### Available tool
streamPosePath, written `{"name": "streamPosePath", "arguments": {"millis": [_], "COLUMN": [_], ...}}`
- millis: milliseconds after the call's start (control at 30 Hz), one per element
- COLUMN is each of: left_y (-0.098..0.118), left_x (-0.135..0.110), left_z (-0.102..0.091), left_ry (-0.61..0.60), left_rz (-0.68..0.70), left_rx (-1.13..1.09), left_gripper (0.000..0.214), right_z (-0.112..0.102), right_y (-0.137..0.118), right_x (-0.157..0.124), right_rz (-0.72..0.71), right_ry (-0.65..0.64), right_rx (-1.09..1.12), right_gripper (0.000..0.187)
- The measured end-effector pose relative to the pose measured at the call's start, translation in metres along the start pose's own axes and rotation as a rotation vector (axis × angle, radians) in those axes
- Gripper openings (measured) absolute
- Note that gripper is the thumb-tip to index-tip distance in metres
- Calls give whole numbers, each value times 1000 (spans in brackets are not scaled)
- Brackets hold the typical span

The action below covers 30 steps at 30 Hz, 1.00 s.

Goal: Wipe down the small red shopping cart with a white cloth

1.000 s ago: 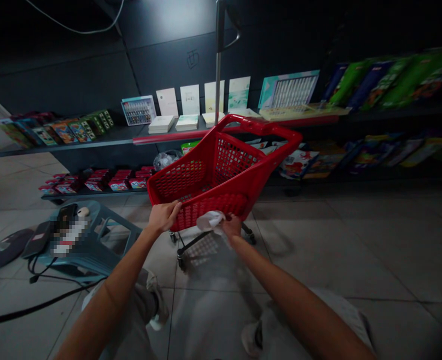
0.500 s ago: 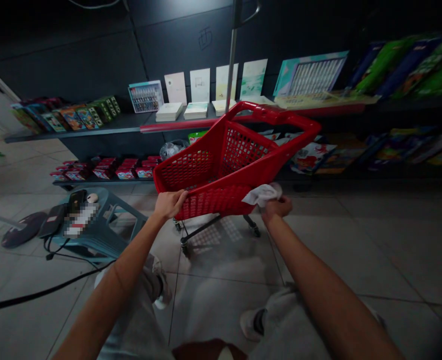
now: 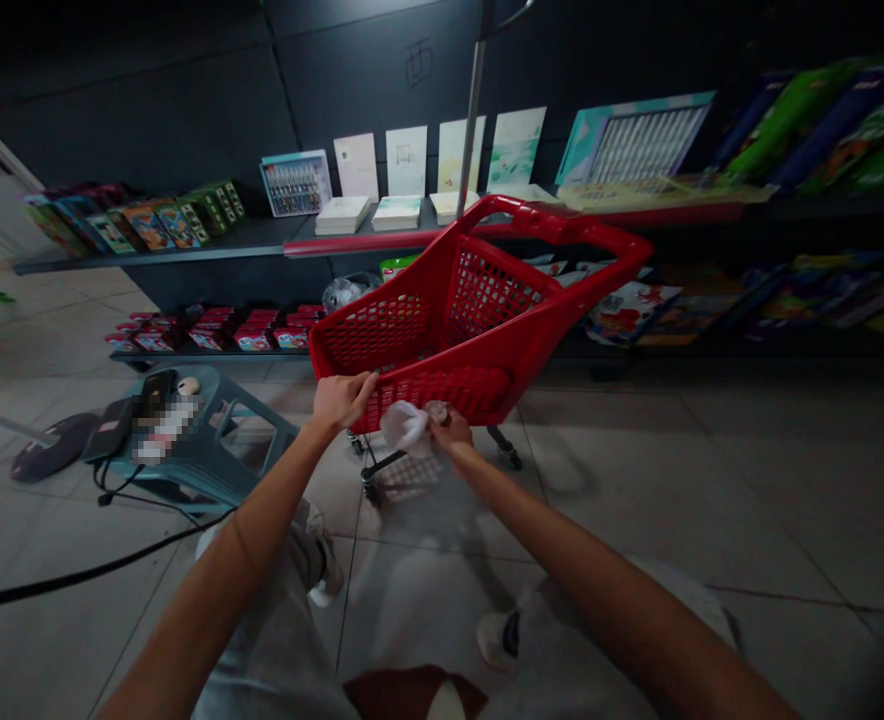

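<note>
A small red plastic shopping cart (image 3: 479,330) stands on the tiled floor in front of me, its basket of mesh walls tilted up toward the far handle. My left hand (image 3: 341,400) grips the near rim of the basket at its left corner. My right hand (image 3: 448,430) is closed on a crumpled white cloth (image 3: 406,427) and presses it against the lower front wall of the basket. My knees and white shoes show below my arms.
A grey-blue plastic stool (image 3: 202,440) with phones and cables on it stands left of the cart. Dark shelves (image 3: 187,250) with boxes, cards and books run along the back wall. A metal pole (image 3: 472,120) rises behind the cart. A black cable (image 3: 74,578) crosses the floor at left.
My right hand with the cloth has swept from the cart's right side back left to the front wall near my left hand. My left hand has kept its hold on the rim.
</note>
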<state>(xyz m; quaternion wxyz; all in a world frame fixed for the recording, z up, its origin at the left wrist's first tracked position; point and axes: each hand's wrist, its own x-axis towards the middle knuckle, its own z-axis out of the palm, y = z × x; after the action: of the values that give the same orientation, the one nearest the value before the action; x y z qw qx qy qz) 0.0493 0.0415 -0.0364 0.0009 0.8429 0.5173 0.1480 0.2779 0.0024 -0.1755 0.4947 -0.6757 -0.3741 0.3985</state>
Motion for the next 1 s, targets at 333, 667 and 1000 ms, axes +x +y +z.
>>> {"name": "streamPosePath", "arguments": {"millis": [333,667,1000], "left_y": [4,2,15], "left_x": [-3,-7,-6], "left_z": [-2,-3,-7], "left_ry": [3,26,254], "left_rz": [-37,-115,-243], "left_rx": [28,156,72], "left_gripper": [59,59,40], "right_z": [40,-49,-166], "right_y": [-46,-83,-111], "right_x": [-38,10,51], "right_rz": [266,-213,-614], "right_ry": [-251,220,843], "right_rx": [477,513,232], "right_gripper": [30,39,37]}}
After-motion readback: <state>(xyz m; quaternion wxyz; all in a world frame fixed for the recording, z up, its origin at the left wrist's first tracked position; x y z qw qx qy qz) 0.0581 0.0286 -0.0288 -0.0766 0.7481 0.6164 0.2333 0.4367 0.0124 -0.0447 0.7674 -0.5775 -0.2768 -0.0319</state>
